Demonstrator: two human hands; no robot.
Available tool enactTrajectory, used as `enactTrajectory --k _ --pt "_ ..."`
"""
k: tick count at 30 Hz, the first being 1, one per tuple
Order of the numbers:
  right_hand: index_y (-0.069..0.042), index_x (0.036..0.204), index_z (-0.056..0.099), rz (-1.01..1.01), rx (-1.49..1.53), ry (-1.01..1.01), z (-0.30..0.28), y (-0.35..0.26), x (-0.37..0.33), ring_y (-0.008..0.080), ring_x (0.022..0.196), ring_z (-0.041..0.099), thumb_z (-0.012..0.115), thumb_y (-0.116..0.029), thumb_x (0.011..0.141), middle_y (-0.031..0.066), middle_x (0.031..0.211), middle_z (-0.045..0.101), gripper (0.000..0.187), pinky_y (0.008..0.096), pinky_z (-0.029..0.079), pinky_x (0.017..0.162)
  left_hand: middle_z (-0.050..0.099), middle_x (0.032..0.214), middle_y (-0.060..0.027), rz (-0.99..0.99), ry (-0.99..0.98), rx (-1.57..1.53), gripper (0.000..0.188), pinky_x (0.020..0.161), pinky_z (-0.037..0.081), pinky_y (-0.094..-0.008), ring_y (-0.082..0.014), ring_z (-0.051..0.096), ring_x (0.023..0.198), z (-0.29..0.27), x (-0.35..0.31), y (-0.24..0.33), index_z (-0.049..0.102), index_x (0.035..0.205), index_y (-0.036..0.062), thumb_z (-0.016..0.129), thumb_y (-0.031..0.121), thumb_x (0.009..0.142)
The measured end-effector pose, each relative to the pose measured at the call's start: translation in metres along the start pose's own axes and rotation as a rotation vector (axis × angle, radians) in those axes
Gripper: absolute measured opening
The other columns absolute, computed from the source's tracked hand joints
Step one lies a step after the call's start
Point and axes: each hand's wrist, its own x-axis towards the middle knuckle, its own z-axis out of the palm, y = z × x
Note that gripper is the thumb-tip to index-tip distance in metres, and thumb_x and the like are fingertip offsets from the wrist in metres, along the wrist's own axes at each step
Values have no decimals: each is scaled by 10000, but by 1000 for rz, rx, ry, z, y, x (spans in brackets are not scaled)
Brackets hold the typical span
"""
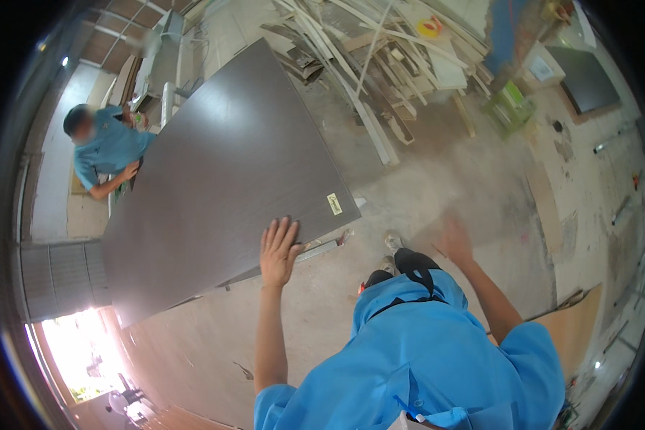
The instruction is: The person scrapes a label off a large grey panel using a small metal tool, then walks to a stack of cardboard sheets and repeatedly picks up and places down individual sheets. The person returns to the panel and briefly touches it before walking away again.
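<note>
Hands were apart: the left hand lay flat, fingers spread, on the near edge of the large dark-brown laminated board, while the right hand hung blurred and empty off to the right. Beyond the left hand, a co-worker's hand steadied the board's far edge. It looked supported at both ends, not yet set aside; scrap strips lay beyond.

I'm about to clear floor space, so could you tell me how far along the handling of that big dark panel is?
The dark panel already lies flat and raised off the floor. In hand: the left hand presses open on its near edge, while a co-worker's hand rests on the far side. The right hand hangs free, blurred. The panel has not left its support.
</note>
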Motion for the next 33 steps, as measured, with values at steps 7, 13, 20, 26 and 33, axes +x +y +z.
enactTrajectory --k 7,13,20,26,33 --pt "7 1480 427 614 160 -14 37 101 -143 445 1358 468 622 -166 920 296 1508 433 618 481 415 1126 334 1649 -77 -10 9 37 710 1250 173 -522 -331 241 1538 -5 0 -7 402 1572 197 503 579 982" --pt "31 1386 538 507 340 -91 109 43 -207 432 1260 563 650 -231 917 270 1372 579 548 473 445 1090 314 1644 -163 -11 164 81 781 1222 180 -585 -376 247 1528 19 34 53 378 1577 154 541 601 958" --pt "-2 1302 637 559 561 -249 130 32 -234 381 1233 617 653 -306 889 218 1289 669 513 443 480 1049 406 1609 -76 46 198 -31 669 1231 240 -511 -323 318 1509 14 23 41 458 1534 203 548 559 975" --pt "5 1181 692 976 726 164 120 90 -288 195 794 663 619 -195 865 161 970 704 381 340 546 691 460 1584 -57 -130 231 48 629 1231 246 -477 -308 378 1476 18 -65 -59 484 1529 184 650 371 951" --pt "-15 1139 716 1150 781 282 131 127 -370 401 1129 649 641 -325 842 237 1166 700 436 465 517 967 577 1376 -164 -577 561 67 516 1082 446 -440 -326 521 1304 79 -83 -26 553 1402 33 584 395 1035"
